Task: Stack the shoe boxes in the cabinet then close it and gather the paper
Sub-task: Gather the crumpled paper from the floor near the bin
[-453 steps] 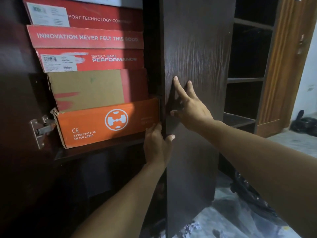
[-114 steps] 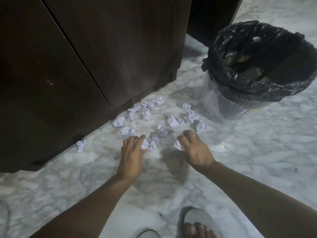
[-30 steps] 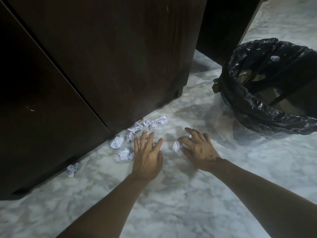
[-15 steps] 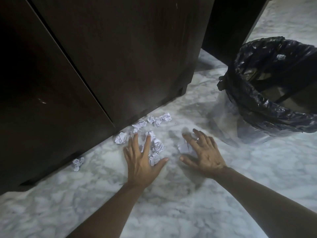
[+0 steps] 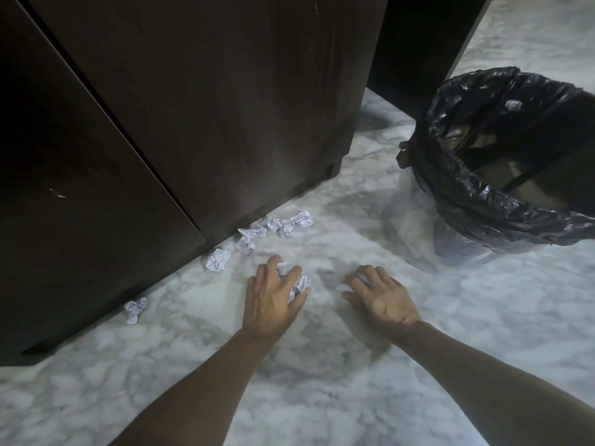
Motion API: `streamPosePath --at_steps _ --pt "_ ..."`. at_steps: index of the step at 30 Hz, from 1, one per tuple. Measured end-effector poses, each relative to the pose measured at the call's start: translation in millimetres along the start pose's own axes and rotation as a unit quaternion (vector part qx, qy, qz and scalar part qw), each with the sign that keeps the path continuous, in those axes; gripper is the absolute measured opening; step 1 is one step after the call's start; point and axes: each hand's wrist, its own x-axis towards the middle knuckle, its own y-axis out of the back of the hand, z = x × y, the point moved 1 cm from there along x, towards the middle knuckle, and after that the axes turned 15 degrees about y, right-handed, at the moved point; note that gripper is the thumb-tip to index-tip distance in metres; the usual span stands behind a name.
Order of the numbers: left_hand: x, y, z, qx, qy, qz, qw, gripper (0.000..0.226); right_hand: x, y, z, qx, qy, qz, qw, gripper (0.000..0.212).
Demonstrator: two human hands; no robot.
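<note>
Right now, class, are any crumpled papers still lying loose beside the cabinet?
Yes, several paper balls lie loose on the floor along the cabinet base.

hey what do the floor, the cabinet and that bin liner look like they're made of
Floor: looks like polished marble or marble-look tile, white with grey veining and a soft sheen.
Cabinet: dark brown wood-grain board, probably laminate, matte with fine streaks.
Bin liner: thin black plastic film, glossy and crinkled.

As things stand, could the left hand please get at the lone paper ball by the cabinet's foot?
Probably yes: the lone paper ball lies on open floor left of the left hand, nothing between, though that grip already holds crumpled paper.
</note>
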Motion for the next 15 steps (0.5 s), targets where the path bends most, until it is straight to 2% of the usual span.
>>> streamPosePath --at_steps 4,8,12,15 --pt "-3 6 -2 -0.062 -0.027 -0.006 0.998 0.031 5 16 -6 0.031 -0.011 0.037 0.999 0.027" --pt "10 32 14 -0.113 -0.02 0.018 0.993 0.043 29 66 -19 0.05 -0.004 0.146 0.988 0.024" --pt "48 85 67 -0.238 -0.052 0.077 0.967 0.036 56 144 -27 0.085 -0.011 0.268 0.96 0.022" --pt "79 124 124 -0.32 -0.091 0.086 0.939 0.036 66 202 -17 0.1 -0.038 0.345 0.932 0.022"
